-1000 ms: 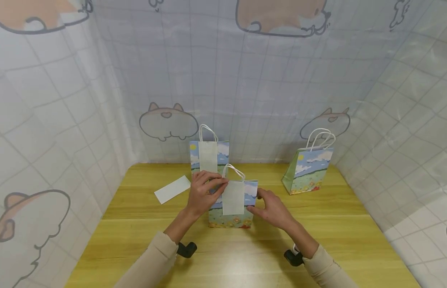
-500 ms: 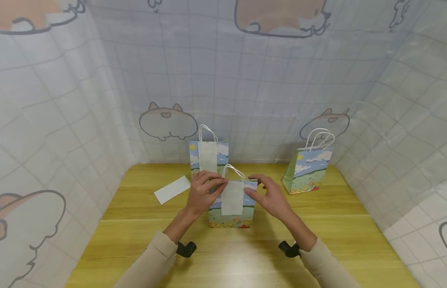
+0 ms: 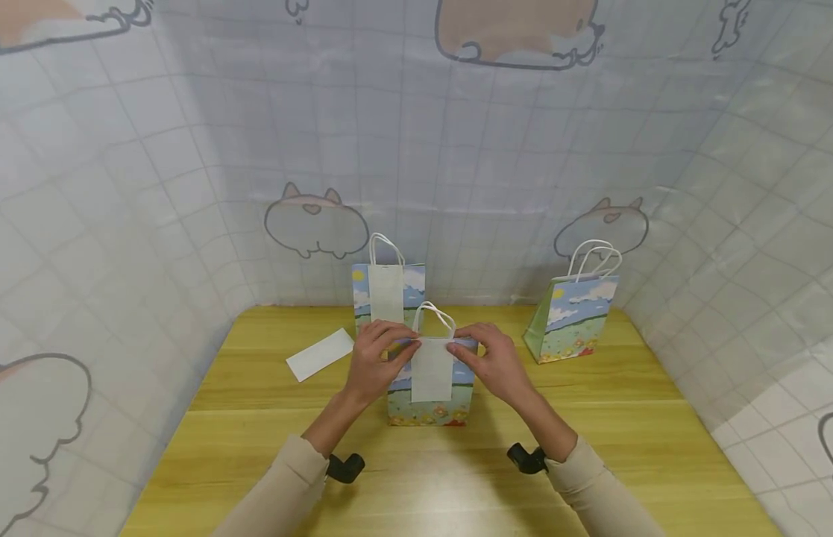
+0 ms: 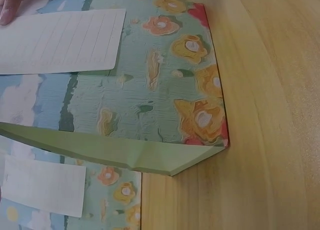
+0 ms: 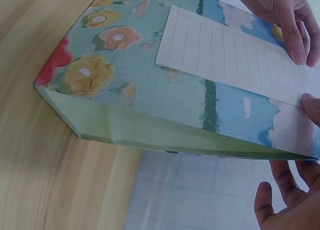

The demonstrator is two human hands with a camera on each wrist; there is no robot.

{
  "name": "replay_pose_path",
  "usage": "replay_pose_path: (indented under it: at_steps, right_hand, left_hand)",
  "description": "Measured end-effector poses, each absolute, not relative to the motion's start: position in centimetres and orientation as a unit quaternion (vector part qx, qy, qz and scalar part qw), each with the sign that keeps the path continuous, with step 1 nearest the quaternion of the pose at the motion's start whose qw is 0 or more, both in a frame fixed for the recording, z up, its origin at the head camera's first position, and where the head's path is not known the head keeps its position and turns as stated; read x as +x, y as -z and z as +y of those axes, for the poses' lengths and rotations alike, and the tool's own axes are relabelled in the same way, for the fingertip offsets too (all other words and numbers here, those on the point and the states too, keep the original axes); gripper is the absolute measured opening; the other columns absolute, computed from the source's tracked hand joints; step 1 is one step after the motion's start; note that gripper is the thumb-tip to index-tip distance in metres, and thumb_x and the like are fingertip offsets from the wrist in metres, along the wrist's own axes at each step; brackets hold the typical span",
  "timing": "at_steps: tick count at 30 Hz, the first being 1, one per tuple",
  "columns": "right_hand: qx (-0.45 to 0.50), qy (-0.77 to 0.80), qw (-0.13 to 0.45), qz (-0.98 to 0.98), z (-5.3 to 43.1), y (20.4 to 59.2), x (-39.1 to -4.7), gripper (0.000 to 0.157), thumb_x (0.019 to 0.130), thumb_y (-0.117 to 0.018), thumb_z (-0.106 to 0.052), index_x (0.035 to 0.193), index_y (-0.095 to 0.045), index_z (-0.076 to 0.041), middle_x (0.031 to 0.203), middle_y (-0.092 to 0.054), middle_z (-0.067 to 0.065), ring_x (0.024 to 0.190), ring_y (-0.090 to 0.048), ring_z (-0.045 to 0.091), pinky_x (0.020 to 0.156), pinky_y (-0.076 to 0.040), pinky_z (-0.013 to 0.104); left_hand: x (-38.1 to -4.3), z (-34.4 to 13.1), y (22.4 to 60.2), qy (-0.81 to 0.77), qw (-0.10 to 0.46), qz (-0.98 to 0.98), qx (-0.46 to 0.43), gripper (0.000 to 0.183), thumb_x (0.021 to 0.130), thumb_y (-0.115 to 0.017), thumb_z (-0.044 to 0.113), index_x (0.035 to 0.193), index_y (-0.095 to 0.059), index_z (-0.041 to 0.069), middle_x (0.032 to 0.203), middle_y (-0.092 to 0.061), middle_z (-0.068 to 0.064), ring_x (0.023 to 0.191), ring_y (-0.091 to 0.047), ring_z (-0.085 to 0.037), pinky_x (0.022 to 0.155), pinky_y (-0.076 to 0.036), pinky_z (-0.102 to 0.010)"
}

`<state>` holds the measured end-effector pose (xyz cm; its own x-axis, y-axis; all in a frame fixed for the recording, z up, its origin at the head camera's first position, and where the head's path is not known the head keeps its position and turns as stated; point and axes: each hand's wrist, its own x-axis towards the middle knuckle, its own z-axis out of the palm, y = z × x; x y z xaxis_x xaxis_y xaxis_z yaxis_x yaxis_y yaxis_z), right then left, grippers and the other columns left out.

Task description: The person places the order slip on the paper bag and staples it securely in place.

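A small paper gift bag point(image 3: 429, 415), printed with sky and flowers, stands upright on the table before me, its white twisted handles raised. Against its upper front lies a white lined paper card point(image 3: 432, 373). My left hand point(image 3: 374, 364) pinches the card's top left corner at the bag's rim. At the top right corner, my right hand point(image 3: 494, 363) has its thumb on the card. The right wrist view shows that hand's fingers point(image 5: 285, 182) behind the bag, so card and bag wall are pinched together. The card's top edge is partly covered by the left fingers.
Behind stands a matching bag point(image 3: 414, 287) with a similar card point(image 3: 386, 292) on its front. Another matching bag point(image 3: 577, 321) without a visible card is at the back right. A loose white card point(image 3: 320, 354) lies left on the wooden table point(image 3: 255, 447). A patterned curtain surrounds the table.
My right hand has moved from the bag's right side up and leftward to the card's top right corner. The left hand keeps its pinch in nearly the same place.
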<state>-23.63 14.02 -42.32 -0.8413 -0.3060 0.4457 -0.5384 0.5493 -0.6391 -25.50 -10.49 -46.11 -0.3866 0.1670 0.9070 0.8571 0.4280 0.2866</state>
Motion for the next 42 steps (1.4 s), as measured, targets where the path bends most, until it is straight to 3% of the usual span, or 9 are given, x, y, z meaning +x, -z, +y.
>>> replay_pose_path:
  at_steps: [5, 10, 16, 21, 25, 30, 34, 42]
  right_hand:
    - [0.234, -0.417, 0.144, -0.867, 13.94, 42.31, -23.61, 0.023, 0.093, -0.073, -0.037, 0.110, -0.076, -0.020, 0.108, -0.072, -0.005, 0.093, -0.060, 0.014, 0.075, -0.051, 0.041]
    - [0.227, -0.420, 0.142, -0.867, 13.92, 42.38, -23.64, 0.025, 0.093, -0.073, -0.038, 0.110, -0.076, -0.020, 0.108, -0.072, -0.005, 0.093, -0.060, 0.015, 0.076, -0.052, 0.045]
    - [0.227, -0.429, 0.137, -0.864, 13.95, 42.42, -23.74, 0.026, 0.093, -0.073, -0.038, 0.111, -0.076, -0.018, 0.109, -0.072, -0.004, 0.096, -0.061, 0.017, 0.077, -0.053, 0.054]
    - [0.228, -0.425, 0.139, -0.865, 14.01, 42.42, -23.82, 0.028, 0.094, -0.072, -0.039, 0.111, -0.076, -0.018, 0.109, -0.071, -0.004, 0.093, -0.060, 0.015, 0.075, -0.053, 0.047]
    - [0.231, -0.420, 0.143, -0.866, 13.98, 42.42, -23.79, 0.029, 0.094, -0.071, -0.039, 0.112, -0.076, -0.017, 0.109, -0.072, -0.005, 0.091, -0.059, 0.014, 0.073, -0.052, 0.040]
    - [0.229, -0.422, 0.142, -0.866, 13.88, 42.42, -23.67, 0.028, 0.094, -0.071, -0.039, 0.112, -0.076, -0.018, 0.110, -0.072, -0.004, 0.091, -0.061, 0.015, 0.074, -0.053, 0.045]
    - [0.227, -0.426, 0.142, -0.864, 13.82, 42.48, -23.66, 0.027, 0.094, -0.071, -0.039, 0.112, -0.076, -0.018, 0.110, -0.072, -0.003, 0.092, -0.061, 0.016, 0.075, -0.053, 0.052]
    - [0.231, -0.424, 0.148, -0.863, 13.70, 42.61, -23.69, 0.028, 0.094, -0.072, -0.036, 0.111, -0.076, -0.015, 0.108, -0.072, -0.004, 0.088, -0.060, 0.014, 0.071, -0.052, 0.041]
  left_hand:
    - [-25.12, -10.55, 46.40, 0.434, 0.369, -0.764, -0.302, 0.031, 0.081, -0.085, 0.014, 0.108, -0.069, 0.013, 0.103, -0.070, 0.000, 0.097, -0.065, -0.019, 0.086, -0.049, -0.038]
    - [-24.92, -10.49, 46.57, 0.469, 0.332, -0.773, -0.269, 0.030, 0.084, -0.083, 0.015, 0.110, -0.069, 0.013, 0.106, -0.070, 0.000, 0.096, -0.064, -0.018, 0.080, -0.051, -0.038]
    - [-24.98, -10.49, 46.24, 0.467, 0.337, -0.769, -0.277, 0.025, 0.084, -0.083, 0.013, 0.107, -0.074, 0.016, 0.104, -0.074, 0.000, 0.096, -0.067, -0.019, 0.079, -0.052, -0.042]
    - [-25.11, -10.55, 46.12, 0.464, 0.339, -0.769, -0.281, 0.025, 0.083, -0.083, 0.012, 0.107, -0.075, 0.015, 0.103, -0.074, -0.001, 0.093, -0.068, -0.025, 0.078, -0.052, -0.035]
    - [-25.05, -10.58, 46.14, 0.464, 0.333, -0.774, -0.273, 0.023, 0.084, -0.083, 0.014, 0.106, -0.076, 0.016, 0.103, -0.075, 0.000, 0.094, -0.068, -0.021, 0.077, -0.052, -0.033]
    - [-24.94, -10.56, 46.13, 0.470, 0.323, -0.776, -0.268, 0.021, 0.086, -0.081, 0.016, 0.107, -0.076, 0.016, 0.102, -0.075, 0.000, 0.094, -0.068, -0.017, 0.073, -0.051, -0.032]
    - [-24.82, -10.62, 46.11, 0.475, 0.306, -0.782, -0.262, 0.023, 0.087, -0.081, 0.019, 0.109, -0.076, 0.017, 0.105, -0.075, 0.001, 0.098, -0.067, -0.017, 0.077, -0.052, -0.034]
    - [-24.78, -10.74, 46.26, 0.479, 0.291, -0.786, -0.261, 0.024, 0.087, -0.080, 0.021, 0.111, -0.075, 0.017, 0.108, -0.074, 0.002, 0.105, -0.067, -0.017, 0.088, -0.054, -0.041]
